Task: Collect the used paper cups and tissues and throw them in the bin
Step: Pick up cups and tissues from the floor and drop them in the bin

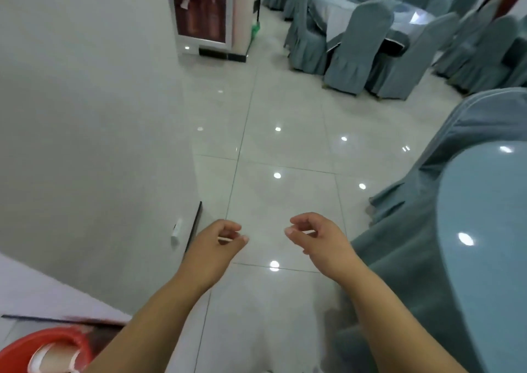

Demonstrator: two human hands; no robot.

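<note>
Head cam check-in: both hands hang out front over the tiled floor (271, 116). My left hand (216, 247) and right hand (319, 238) have their fingers loosely curled, thumbs near the fingertips, and as far as I can tell they're carrying nothing. My guess is they're free because the load's already dumped. The red bin (57, 337) sits low at my left beside the wall, with something pale inside, probably cups or tissues, too blurry to say.

Count: two hands, one bin, zero loose cups or tissues in view, one near table (484, 230) at my right, one far table (342, 5), and at least five covered chairs (353, 47).
</note>
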